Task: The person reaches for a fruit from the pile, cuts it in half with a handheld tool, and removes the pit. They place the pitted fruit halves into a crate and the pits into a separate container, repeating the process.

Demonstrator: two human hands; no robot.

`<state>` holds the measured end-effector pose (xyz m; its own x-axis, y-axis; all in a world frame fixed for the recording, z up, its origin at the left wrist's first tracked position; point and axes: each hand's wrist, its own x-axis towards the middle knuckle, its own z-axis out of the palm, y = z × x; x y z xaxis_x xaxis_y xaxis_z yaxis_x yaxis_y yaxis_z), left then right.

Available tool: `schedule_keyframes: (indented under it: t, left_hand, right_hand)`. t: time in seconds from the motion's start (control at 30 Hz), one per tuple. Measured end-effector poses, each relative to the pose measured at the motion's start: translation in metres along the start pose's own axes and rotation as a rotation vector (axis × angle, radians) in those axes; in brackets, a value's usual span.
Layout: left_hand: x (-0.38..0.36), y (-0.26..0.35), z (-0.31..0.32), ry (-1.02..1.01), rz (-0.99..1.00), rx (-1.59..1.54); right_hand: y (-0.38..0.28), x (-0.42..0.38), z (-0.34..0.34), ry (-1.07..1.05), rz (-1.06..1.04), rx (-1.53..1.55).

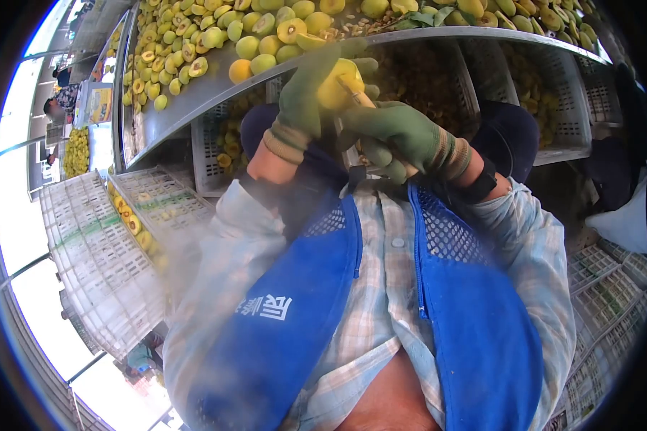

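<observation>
Your left hand (pixel 302 98) curls round 1 yellow fruit (pixel 333 87) by the near edge of the desk (pixel 212 100); right hand (pixel 402 131) grips a slim tool (pixel 364 100), perhaps a knife, tip unclear. Rounded fruit could deflect it into the left hand.

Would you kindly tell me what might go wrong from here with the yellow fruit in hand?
The slim, wooden-handled tool in the green-gloved right hand could slip on the rounded yellow fruit and catch the green-gloved left hand holding it. Also, the round orange fruit near the front edge of the grey metal table might roll off if nudged.
</observation>
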<state>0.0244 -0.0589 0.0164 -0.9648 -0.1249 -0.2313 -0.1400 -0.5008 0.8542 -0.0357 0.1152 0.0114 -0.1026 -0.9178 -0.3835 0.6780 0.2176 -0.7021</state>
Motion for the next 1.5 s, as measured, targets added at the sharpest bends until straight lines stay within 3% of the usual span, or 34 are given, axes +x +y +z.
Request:
schedule_keyframes:
  t: [0.1,0.2,0.33,0.43,0.63,0.7,0.83,0.93,1.0,1.13,1.33,1.43,1.5]
  left_hand:
    - [-0.008,0.0,0.0,0.029,0.09,0.019]
    - [-0.01,-0.001,-0.004,0.067,0.136,0.132]
    - [-0.003,-0.006,-0.018,-0.007,0.284,0.23]
    - [-0.002,-0.01,-0.02,-0.017,0.295,0.127]
    - [0.007,-0.002,-0.028,-0.197,0.077,0.102]
    - [0.008,-0.005,-0.026,-0.149,0.155,0.261]
    - [0.004,-0.016,-0.021,-0.016,0.36,0.368]
    - [0.002,-0.018,-0.022,-0.051,0.318,0.247]
    - [0.006,-0.006,-0.022,-0.154,0.292,0.551]
    - [0.013,-0.011,-0.029,-0.219,0.245,0.574]
    - [0.001,-0.017,-0.013,0.007,0.312,0.317]
    - [0.007,-0.008,-0.018,-0.143,0.119,0.227]
    - [0.011,-0.01,-0.028,-0.171,0.06,0.401]
  right_hand:
    - [-0.01,-0.007,0.011,0.006,0.077,0.018]
    - [-0.005,-0.002,0.028,0.3,-0.031,-0.184]
    - [-0.012,-0.009,0.026,0.184,0.046,-0.119]
    - [-0.018,-0.009,0.019,0.086,0.084,-0.127]
    - [-0.012,-0.01,0.021,0.098,0.038,-0.147]
    - [0.0,-0.003,0.017,0.127,-0.045,-0.201]
    - [-0.022,-0.015,0.03,0.168,0.063,-0.299]
    - [-0.019,-0.014,0.028,0.158,0.031,-0.376]
    - [-0.011,-0.009,0.019,0.124,0.0,-0.397]
    - [-0.017,-0.013,0.024,0.149,0.076,-0.344]
    - [-0.022,-0.016,0.026,0.123,0.106,-0.27]
    - [-0.018,-0.013,0.023,0.114,0.077,-0.28]
    - [-0.009,-0.009,0.02,0.104,0.039,-0.332]
